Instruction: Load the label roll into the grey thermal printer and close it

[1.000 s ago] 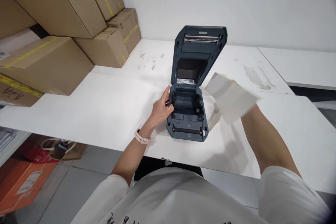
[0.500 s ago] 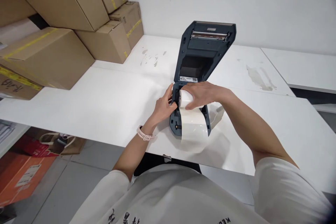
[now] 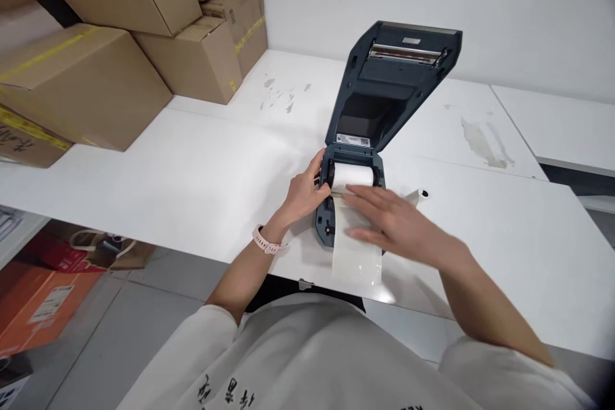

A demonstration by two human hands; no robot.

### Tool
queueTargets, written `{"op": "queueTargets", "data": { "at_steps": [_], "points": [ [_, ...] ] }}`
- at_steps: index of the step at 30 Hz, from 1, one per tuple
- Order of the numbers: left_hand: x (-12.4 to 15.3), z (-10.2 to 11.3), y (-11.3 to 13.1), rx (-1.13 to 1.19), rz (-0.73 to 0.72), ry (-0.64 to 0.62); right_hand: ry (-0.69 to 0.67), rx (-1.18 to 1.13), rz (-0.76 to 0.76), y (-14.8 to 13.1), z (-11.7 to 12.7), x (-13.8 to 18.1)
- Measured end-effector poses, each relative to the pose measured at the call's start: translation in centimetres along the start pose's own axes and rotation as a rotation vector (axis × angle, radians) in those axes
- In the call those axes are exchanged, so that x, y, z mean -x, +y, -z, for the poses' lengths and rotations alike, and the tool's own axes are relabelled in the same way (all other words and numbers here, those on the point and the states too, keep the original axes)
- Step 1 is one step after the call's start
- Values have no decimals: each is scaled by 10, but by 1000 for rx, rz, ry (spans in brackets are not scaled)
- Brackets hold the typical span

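A dark blue-grey label printer (image 3: 384, 86) stands on the white table (image 3: 192, 186) with its lid swung up. A white paper roll (image 3: 353, 175) lies in its bay, and a strip of paper (image 3: 358, 256) runs forward over the printer's front onto the table. My left hand (image 3: 305, 195) grips the printer's left side wall, thumb by the roll's end. My right hand (image 3: 391, 221) lies flat on the paper strip just in front of the roll, fingers stretched out and pointing left.
Stacked cardboard boxes (image 3: 120, 45) with yellow tape fill the table's left rear. A white wall runs behind. A second white table (image 3: 567, 125) adjoins at right. Below the table edge at left sit orange boxes (image 3: 33, 307) and a bag on the floor.
My right hand brought the paper roll in from the right, set it into the printer's bay and let go. It now rests flat on the pulled-out strip. My left hand stayed on the printer.
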State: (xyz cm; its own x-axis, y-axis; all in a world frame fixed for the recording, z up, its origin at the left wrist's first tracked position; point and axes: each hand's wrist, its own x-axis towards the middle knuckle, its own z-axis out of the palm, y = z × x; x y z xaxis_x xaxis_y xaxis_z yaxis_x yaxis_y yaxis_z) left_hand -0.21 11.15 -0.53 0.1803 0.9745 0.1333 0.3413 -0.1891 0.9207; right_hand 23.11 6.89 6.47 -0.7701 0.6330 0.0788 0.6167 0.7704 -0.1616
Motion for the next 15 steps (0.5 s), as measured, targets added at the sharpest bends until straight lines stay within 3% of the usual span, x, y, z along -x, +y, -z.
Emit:
{"op": "queueTargets", "data": {
  "at_steps": [6,15],
  "points": [
    [-1,-1,2,-2,-12,25,172,39,-74,-36,-39,24],
    [-1,-1,1,36,-3,22,129,-25,-120,-30,-38,26]
  ]
}}
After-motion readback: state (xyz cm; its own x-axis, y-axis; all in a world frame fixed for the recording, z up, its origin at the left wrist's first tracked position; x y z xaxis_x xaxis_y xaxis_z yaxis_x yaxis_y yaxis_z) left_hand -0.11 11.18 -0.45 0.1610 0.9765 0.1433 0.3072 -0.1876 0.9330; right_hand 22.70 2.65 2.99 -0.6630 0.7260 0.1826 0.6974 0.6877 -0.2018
